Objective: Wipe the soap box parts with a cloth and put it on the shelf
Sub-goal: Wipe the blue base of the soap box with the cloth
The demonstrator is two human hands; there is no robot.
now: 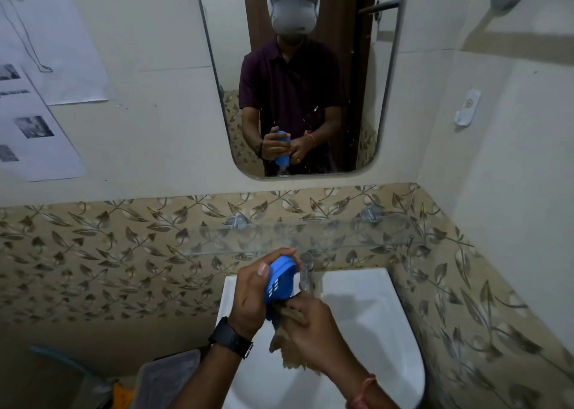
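Head view, over the white sink [375, 324]. Left hand [250, 300] grips the blue soap box part [279, 284]: thumb lies along its near edge and fingers curl over the far top rim. The part sits tilted on end between thumb and fingers, slotted face toward the camera. Right hand [310, 324] clenches a beige cloth [289, 348], fingers curled round it, and presses the bunched cloth against the lower end of the part. Loose cloth hangs below the hand. Both hands meet just in front of the tap [306, 273], above the basin. Glass shelf [341, 237] runs along the leaf-patterned tiles above the hands, apart from the part. Black watch [231, 337] on left wrist. Mirror [295, 76] above reflects the same grip
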